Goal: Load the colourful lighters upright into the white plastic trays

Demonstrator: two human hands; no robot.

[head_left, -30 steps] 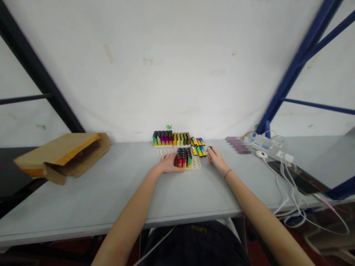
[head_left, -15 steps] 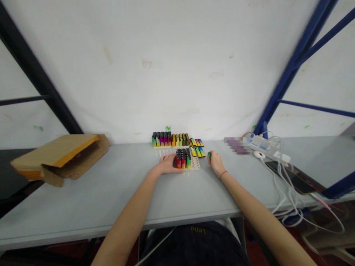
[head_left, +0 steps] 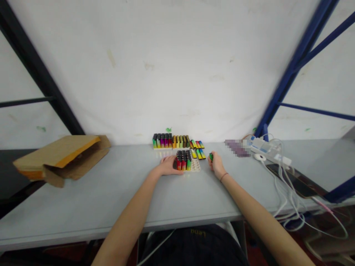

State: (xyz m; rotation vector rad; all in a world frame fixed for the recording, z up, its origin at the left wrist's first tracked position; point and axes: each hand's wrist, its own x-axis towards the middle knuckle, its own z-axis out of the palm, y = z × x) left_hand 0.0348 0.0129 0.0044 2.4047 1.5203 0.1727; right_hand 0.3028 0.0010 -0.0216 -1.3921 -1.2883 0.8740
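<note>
My left hand (head_left: 168,166) grips the left side of a white lighter tray (head_left: 196,166), thumb along its front edge and fingers behind. Upright lighters (head_left: 183,162) with black tops and red, orange and green bodies fill the tray's left part; bare slots show at its right. Just right of the tray, my right hand (head_left: 217,164) is closed around a green lighter (head_left: 211,157), mostly hidden by the fingers. Several yellow, blue and green lighters (head_left: 199,154) lie flat on the table behind the bare slots, with more lying lighters (head_left: 197,144) beyond them.
Against the wall stand two filled groups of lighters, one multicoloured (head_left: 162,141), one yellow to brown (head_left: 181,142). An opened cardboard box (head_left: 63,155) lies at left. At right are a power strip (head_left: 269,149), white cables (head_left: 283,184), a dark phone-like device (head_left: 296,181) and a blurred purple patch (head_left: 237,147).
My right hand has shifted slightly to the right with the green lighter, and more of the lighter's green shows. My left hand keeps its hold on the tray. The view has tipped slightly.
</note>
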